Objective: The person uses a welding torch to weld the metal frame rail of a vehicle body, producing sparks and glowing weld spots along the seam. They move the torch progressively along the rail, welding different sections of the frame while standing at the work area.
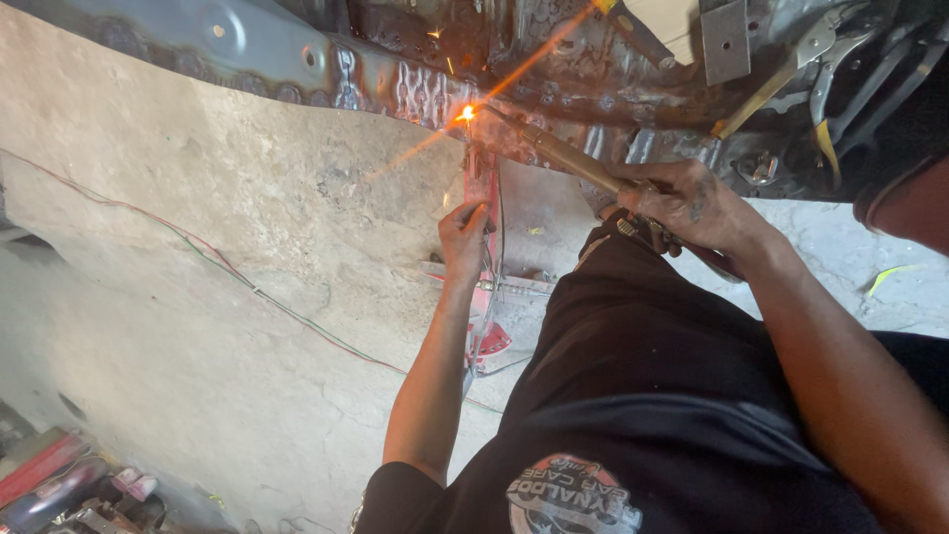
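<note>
My right hand [692,203] grips a brass gas torch [568,156] whose tip throws a bright flame [466,113] and sparks against the rusty, scorched sheet metal of a car body [415,79]. Just below the flame, my left hand [463,237] is closed on the upright of a red jack [484,198]. The jack's lower part [491,341] rests on the concrete floor beside my black trouser leg [643,346].
Thin red and green wires [227,267] trail across the concrete floor [198,198]. Tools and red parts [59,485] lie at the bottom left. A dark wheel arch with linkages [870,89] fills the top right. A yellow-green scrap [890,277] lies at right.
</note>
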{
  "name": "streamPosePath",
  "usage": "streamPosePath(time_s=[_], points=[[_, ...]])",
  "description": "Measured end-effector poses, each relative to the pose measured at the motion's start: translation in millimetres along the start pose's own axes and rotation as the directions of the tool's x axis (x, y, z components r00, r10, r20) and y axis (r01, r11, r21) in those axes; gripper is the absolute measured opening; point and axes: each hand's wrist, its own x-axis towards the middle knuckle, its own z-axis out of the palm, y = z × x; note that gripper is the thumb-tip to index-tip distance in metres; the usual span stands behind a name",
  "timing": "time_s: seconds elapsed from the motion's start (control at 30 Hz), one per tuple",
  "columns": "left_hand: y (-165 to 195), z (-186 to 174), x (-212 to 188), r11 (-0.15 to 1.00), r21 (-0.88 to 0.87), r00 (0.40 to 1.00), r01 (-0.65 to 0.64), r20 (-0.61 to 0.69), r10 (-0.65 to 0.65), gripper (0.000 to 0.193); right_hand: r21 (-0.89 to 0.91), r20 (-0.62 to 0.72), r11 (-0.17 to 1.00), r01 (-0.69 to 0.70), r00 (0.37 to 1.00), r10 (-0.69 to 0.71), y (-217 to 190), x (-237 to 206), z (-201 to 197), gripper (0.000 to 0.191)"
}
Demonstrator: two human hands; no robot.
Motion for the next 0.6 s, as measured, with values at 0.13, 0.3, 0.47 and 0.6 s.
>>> streamPosePath(time_s=[0.13,0.3,0.47,0.6], points=[[-0.9,0.3,-2.0,1.0,0.001,1.0,0.017,-0.003,-0.017,0.016,-0.029,-0.011,0.998,-0.061,0.998,0.06,-2.5,-1.5,-0.3,0.063],[-0.7,-0.1,-2.2,1.0,0.004,1.0,0.0,0.01,0.0,0.016,-0.05,-0.024,0.998,-0.041,0.999,0.04,-6.7,-4.9,-0.3,0.063],[-0.7,-0.4,-2.2,1.0,0.026,1.0,0.008,0.003,-0.009,0.017,-0.075,-0.018,0.997,-0.023,1.0,0.022,-3.8,-3.7,-0.6,0.061],[-0.2,-1.5,-1.5,0.997,0.074,0.999,0.03,0.009,-0.03,0.018,0.013,0.018,0.991,0.132,0.991,-0.132,-1.5,-4.8,-3.4,0.061]])
